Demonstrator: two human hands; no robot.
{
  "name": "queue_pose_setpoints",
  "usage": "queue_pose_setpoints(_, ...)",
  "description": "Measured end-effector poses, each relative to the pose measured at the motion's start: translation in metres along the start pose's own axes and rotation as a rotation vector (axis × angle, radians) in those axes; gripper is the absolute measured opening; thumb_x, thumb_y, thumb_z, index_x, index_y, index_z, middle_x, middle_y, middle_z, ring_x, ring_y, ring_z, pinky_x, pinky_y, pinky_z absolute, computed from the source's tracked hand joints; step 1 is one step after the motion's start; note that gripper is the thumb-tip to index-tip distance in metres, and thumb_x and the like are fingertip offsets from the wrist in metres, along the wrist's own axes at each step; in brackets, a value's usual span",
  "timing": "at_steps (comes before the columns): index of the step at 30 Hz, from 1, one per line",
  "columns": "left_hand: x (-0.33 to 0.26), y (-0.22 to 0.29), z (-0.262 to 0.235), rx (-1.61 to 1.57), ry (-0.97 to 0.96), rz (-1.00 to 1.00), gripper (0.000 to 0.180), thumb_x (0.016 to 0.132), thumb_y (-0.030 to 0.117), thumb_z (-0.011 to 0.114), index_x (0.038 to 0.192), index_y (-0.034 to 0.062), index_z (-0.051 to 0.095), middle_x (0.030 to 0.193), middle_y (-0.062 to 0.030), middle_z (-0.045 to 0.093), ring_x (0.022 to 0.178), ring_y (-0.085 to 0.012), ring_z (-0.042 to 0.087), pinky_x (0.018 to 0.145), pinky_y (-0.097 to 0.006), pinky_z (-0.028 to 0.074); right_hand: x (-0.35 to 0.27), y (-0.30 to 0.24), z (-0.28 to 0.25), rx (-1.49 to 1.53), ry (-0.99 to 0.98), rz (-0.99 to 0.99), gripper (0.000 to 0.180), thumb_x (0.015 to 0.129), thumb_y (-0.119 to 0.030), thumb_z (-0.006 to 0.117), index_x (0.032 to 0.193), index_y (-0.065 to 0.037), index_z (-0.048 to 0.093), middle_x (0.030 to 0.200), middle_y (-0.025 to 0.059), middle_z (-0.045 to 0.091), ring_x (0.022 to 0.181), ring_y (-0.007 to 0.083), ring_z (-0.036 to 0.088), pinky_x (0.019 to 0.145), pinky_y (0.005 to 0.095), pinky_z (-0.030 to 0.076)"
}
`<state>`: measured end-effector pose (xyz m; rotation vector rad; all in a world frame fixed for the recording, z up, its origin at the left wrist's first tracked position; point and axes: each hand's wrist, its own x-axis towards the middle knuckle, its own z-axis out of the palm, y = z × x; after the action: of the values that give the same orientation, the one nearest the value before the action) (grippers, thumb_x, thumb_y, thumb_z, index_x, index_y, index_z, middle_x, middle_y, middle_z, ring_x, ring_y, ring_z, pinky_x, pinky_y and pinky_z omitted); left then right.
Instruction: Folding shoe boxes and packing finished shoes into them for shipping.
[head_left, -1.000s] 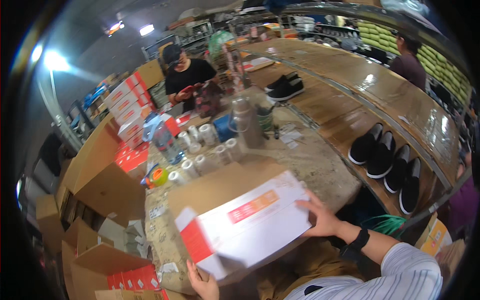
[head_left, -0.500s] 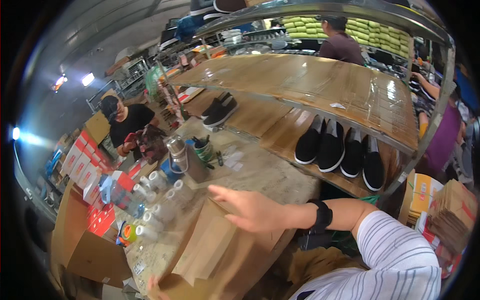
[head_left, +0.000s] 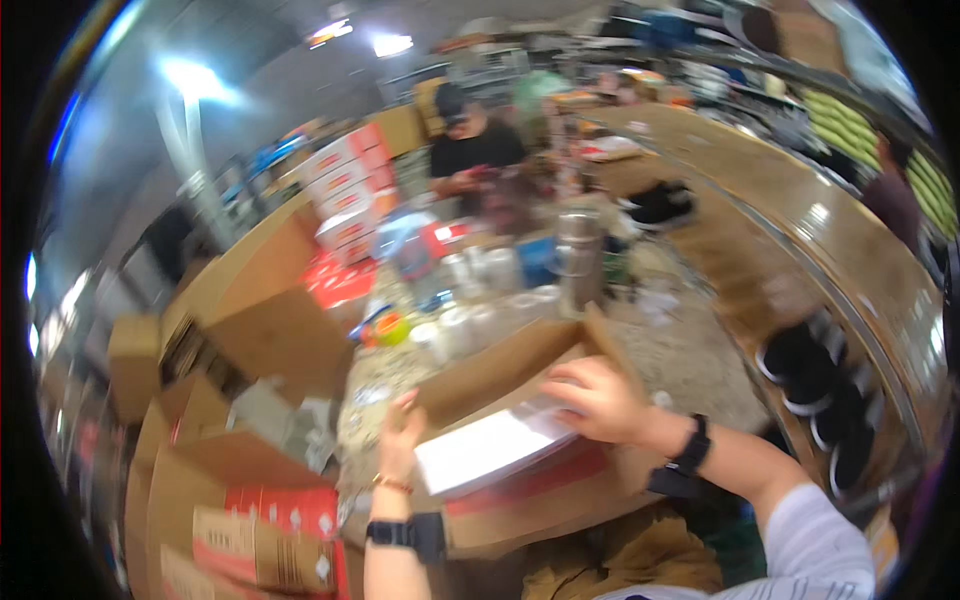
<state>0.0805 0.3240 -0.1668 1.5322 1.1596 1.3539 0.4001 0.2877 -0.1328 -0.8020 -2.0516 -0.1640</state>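
Observation:
An open cardboard box [head_left: 500, 375] is tilted in front of me at the near end of the table. A bright white panel [head_left: 490, 452] runs along its near side; glare and blur hide whether it is a flap or a separate sheet. Below that, a brown and red face of the box shows. My left hand [head_left: 400, 440] grips the box's left end, fingers up along its corner. Curled over the right part of the opening, my right hand [head_left: 603, 402] has its fingertips bent at the white panel's upper edge. Dark bands circle both wrists.
White rolls [head_left: 470, 325], tape rolls [head_left: 388, 328], a water jug [head_left: 410, 250] and a metal flask [head_left: 580, 255] crowd the table beyond the box. Large cartons [head_left: 265, 335] stand left. Black shoes [head_left: 835, 400] line a rack on the right. A person [head_left: 478, 150] is across the table.
My view has swung left. My right hand has moved from above the box to its near opening, its fingers now curled. My left hand has come further into view, and the white panel now shows.

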Motion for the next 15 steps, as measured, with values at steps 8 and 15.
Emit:
queue_pose_setpoints(8, 0.006, 0.026, 0.040, 0.564, 0.066, -0.143, 0.093, 0.069, 0.034, 0.078, 0.140, 0.0067, 0.026, 0.135, -0.0233, 0.036, 0.127, -0.0320, 0.036, 0.103, -0.040, 0.032, -0.024, 0.112, 0.033, 0.544, 0.059, 0.628, 0.048, 0.090, -0.014, 0.051, 0.135, -0.006, 0.038, 0.113, 0.0122, 0.058, 0.099, 0.0231, 0.056, 0.091, 0.0344, 0.041)
queue_pose_setpoints(15, 0.002, -0.003, 0.029, 0.718, 0.071, -0.044, 0.092, 0.064, 0.041, 0.079, 0.138, 0.0107, 0.034, 0.135, -0.0187, 0.037, 0.122, -0.0332, 0.041, 0.100, -0.042, 0.036, 0.003, 0.074, 0.016, 0.143, -0.318, 0.556, 0.069, 0.079, -0.011, 0.060, 0.141, -0.019, 0.031, 0.121, 0.0198, 0.054, 0.111, 0.0309, 0.054, 0.091, 0.0345, 0.043)
